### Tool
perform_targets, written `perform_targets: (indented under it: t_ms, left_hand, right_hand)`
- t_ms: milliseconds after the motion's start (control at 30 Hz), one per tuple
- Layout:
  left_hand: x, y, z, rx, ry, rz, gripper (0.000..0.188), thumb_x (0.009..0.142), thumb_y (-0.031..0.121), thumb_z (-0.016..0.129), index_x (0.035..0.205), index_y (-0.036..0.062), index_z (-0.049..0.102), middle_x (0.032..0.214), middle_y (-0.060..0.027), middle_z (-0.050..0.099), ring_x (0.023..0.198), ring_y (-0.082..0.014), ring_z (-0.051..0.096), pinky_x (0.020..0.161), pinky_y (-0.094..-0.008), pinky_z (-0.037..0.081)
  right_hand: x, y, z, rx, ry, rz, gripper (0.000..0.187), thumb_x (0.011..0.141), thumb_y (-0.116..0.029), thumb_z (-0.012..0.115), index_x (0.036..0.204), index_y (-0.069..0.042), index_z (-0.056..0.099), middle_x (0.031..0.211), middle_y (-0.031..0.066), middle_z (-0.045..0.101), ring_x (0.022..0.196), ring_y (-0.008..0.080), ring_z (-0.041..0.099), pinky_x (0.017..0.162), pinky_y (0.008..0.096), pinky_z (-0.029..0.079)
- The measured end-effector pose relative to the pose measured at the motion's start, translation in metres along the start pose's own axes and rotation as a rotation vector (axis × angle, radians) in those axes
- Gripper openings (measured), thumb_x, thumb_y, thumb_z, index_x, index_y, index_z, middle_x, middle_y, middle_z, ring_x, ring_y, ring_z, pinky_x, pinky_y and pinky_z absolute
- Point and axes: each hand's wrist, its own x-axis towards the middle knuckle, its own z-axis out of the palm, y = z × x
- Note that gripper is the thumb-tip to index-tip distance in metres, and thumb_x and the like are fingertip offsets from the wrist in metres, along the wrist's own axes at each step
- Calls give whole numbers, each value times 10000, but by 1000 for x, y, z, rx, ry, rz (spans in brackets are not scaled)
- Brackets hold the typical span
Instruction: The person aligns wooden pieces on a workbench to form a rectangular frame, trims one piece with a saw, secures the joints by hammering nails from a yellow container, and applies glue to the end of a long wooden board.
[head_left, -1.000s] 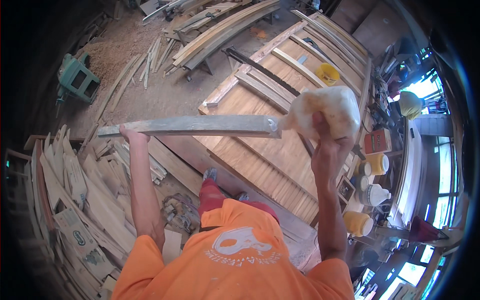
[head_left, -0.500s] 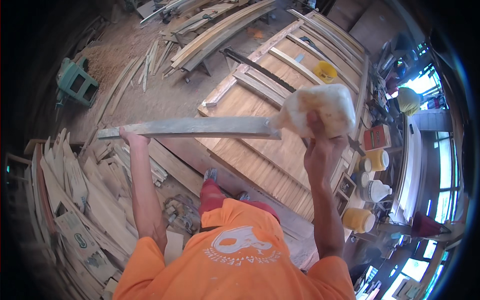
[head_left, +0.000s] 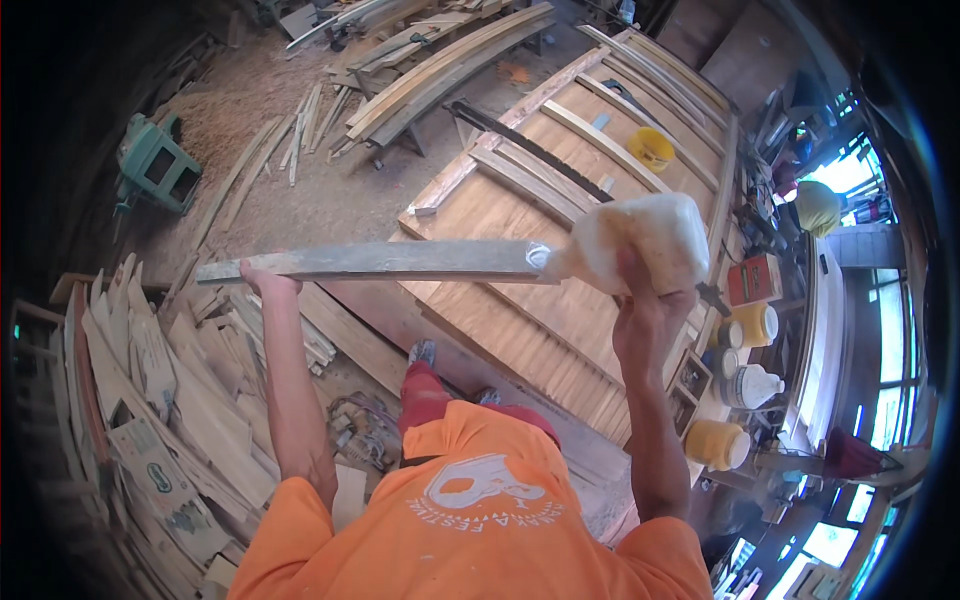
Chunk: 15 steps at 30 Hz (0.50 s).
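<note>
A long greyish wooden strip (head_left: 400, 260) lies nearly level across my view. My left hand (head_left: 268, 280) is closed around it near its left end. My right hand (head_left: 655, 290) grips a stained whitish plastic jug (head_left: 640, 225), tilted on its side with its narrow mouth toward the strip's right end. A wet white patch (head_left: 538, 256), like glue, sits on the strip's top face beside the jug's mouth. The fingers of my right hand are partly hidden behind the jug.
Beyond my hands lies a large plywood panel with battens (head_left: 520, 210), bearing a handsaw (head_left: 530, 148) and a yellow container (head_left: 652, 148). Jugs and tubs (head_left: 716, 444) stand to the right. Wood offcuts (head_left: 190, 400) pile up at the left, with a green machine (head_left: 158, 165) farther off.
The jug has dipped slightly, and a white patch now shows on the strip's right end by its mouth. My left hand keeps its hold, slightly lower in view.
</note>
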Motion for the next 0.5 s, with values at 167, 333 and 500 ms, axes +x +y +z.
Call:
perform_targets:
  t_ms: [167,333,500]
  left_hand:
    - [-4,3,-4,-16,-11,-2,705,989,710,438,1399,140,503,1076,-128,684,900,-316,675,918,-563,561]
    - [-10,3,-3,23,-10,6,690,992,692,451,1406,142,497,1144,-121,680,929,-325,684,924,-566,567]
    - [-3,8,-9,41,28,53,696,982,720,411,1343,147,571,1277,-105,665,1056,-339,670,1001,-590,541]
  right_hand:
    - [-2,1,-5,64,-1,-7,338,952,-144,828,1237,8,730,1152,73,765,1046,130,690,908,307,546]
    - [4,4,-1,16,6,-13,352,953,-154,828,1246,11,725,1151,71,764,1039,130,695,904,308,555]
    - [-3,3,-3,15,45,-5,364,957,-160,826,1259,10,717,1140,69,766,1018,127,698,901,310,561]
